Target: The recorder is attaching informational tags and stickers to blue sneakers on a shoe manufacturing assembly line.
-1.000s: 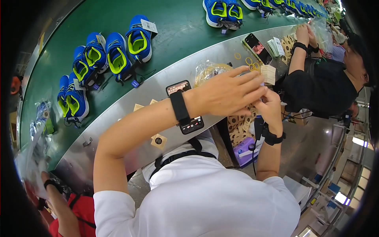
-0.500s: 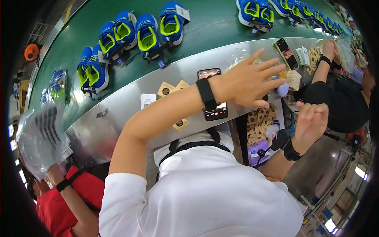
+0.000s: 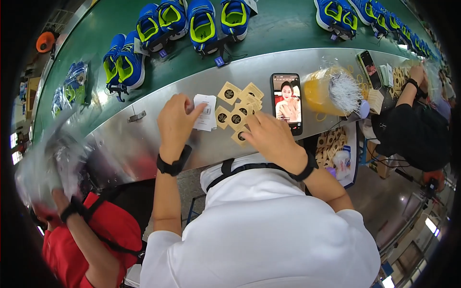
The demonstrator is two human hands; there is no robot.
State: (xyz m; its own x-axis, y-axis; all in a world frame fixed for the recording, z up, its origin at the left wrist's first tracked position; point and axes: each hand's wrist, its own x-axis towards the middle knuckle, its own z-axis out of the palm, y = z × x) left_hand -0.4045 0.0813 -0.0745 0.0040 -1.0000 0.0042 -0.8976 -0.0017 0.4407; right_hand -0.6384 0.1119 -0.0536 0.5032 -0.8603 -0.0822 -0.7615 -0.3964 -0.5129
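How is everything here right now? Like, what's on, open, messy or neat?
Tags: piled
Cards: loosely spread, overlapping
Left hand: open, thumb at the tags' edge
Right hand: bent over the cards, grip hidden
Near phone: screen lit
Far phone: screen lit
Near shoes: upright
Bin: open, cards inside

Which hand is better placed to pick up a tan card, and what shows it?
Probably the right: the right hand has its fingertips at the tan cards, while the left hand is at the white tags, farther away.

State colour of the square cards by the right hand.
Square cards: tan, several with a dark round print; best in the head view.
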